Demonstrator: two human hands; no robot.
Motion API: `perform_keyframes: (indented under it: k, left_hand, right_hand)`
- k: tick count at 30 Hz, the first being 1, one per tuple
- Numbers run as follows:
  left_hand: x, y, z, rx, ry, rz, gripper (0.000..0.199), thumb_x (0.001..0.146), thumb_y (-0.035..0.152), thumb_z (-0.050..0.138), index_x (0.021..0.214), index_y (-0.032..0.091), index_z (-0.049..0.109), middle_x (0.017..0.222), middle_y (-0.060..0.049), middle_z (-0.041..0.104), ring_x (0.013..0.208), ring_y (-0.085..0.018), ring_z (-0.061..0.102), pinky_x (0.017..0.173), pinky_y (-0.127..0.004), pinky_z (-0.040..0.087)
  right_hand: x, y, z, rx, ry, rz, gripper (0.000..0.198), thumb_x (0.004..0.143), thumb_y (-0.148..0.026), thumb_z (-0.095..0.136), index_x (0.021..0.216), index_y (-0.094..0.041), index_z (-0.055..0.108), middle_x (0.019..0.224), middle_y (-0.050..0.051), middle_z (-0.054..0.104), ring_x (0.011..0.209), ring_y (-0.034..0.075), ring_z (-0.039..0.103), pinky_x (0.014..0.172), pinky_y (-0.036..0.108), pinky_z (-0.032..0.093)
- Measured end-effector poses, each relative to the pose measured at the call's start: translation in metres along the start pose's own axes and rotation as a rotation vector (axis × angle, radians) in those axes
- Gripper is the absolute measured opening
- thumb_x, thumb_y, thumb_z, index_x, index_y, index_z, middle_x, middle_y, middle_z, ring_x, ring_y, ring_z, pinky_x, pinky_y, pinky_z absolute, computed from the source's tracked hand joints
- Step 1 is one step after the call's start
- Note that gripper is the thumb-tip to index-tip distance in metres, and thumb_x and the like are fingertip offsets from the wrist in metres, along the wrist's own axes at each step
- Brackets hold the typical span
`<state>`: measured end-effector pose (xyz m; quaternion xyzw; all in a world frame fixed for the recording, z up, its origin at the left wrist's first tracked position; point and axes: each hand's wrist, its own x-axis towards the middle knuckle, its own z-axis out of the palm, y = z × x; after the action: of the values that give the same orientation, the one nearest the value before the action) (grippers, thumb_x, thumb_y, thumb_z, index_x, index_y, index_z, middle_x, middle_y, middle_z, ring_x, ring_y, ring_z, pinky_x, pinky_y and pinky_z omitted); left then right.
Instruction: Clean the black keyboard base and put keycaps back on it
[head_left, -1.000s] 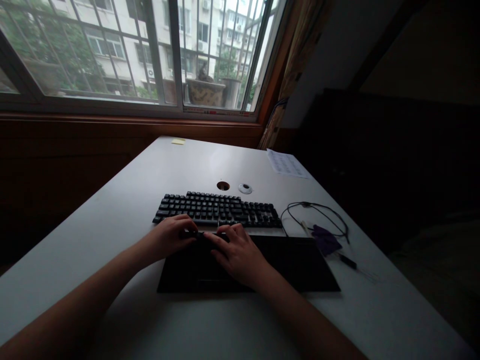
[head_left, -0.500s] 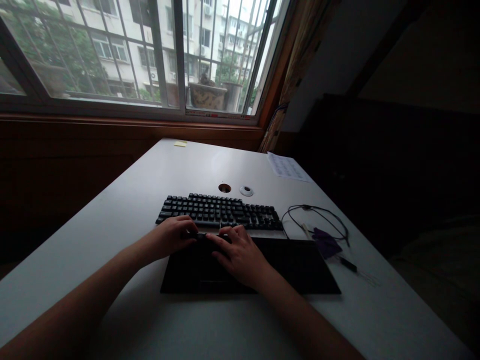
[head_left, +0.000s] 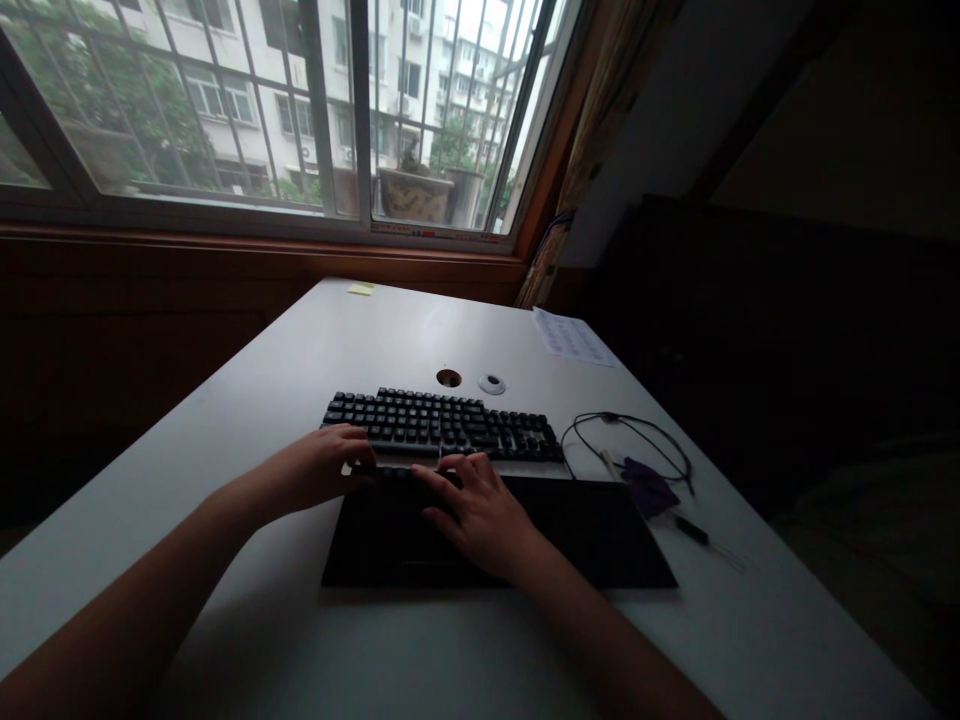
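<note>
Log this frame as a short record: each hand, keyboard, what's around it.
left hand: at the far-left corner of the black pad, fingers by small black pieces; grip unclear
right hand: over the pad, index finger extended toward the same pieces
keyboard: black, just beyond the pad
right of pad: purple cloth, black-handled tool
right of keyboard: looped cable
far part of desk: yellow note, printed sheet

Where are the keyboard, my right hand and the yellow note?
Keyboard [head_left: 448, 422]: head view, on its middle keys.
Right hand [head_left: 484, 507]: head view, on its back.
Yellow note [head_left: 361, 289]: head view, middle of its surface.
</note>
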<state>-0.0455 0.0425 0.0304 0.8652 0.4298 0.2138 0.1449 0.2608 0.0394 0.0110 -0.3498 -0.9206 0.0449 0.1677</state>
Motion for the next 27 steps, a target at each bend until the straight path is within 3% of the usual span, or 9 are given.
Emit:
perform_keyframes:
  k: [7, 21, 27]
  left_hand:
    - [-0.003, -0.002, -0.018, -0.15, -0.064, 0.052, 0.016, 0.089, 0.014, 0.065, 0.099, 0.022, 0.074, 0.091, -0.003, 0.071, 0.072, -0.014, 0.067, 0.064, -0.02, 0.051]
    - [-0.003, -0.012, -0.01, -0.227, -0.1, 0.061, 0.028, 0.087, 0.007, 0.064, 0.107, 0.022, 0.077, 0.095, -0.005, 0.076, 0.08, -0.017, 0.072, 0.072, -0.023, 0.055]
    - [-0.003, -0.012, -0.009, -0.266, -0.076, 0.06, 0.023, 0.086, 0.011, 0.066, 0.103, 0.021, 0.078, 0.089, -0.005, 0.075, 0.075, -0.017, 0.071, 0.069, -0.024, 0.055]
  right_hand:
    - [-0.001, -0.001, -0.002, 0.019, -0.004, -0.012, 0.063, 0.101, -0.046, 0.061, 0.159, -0.04, 0.037, 0.139, 0.006, 0.055, 0.123, 0.028, 0.046, 0.112, 0.051, 0.045]
    - [0.004, -0.001, -0.003, 0.0, -0.015, -0.026, 0.053, 0.099, -0.041, 0.065, 0.151, -0.041, 0.051, 0.137, 0.005, 0.059, 0.121, 0.028, 0.049, 0.109, 0.05, 0.048]
    - [0.005, 0.0, -0.004, -0.004, -0.004, -0.033, 0.054, 0.098, -0.04, 0.066, 0.15, -0.042, 0.051, 0.135, 0.004, 0.061, 0.119, 0.027, 0.051, 0.106, 0.049, 0.05]
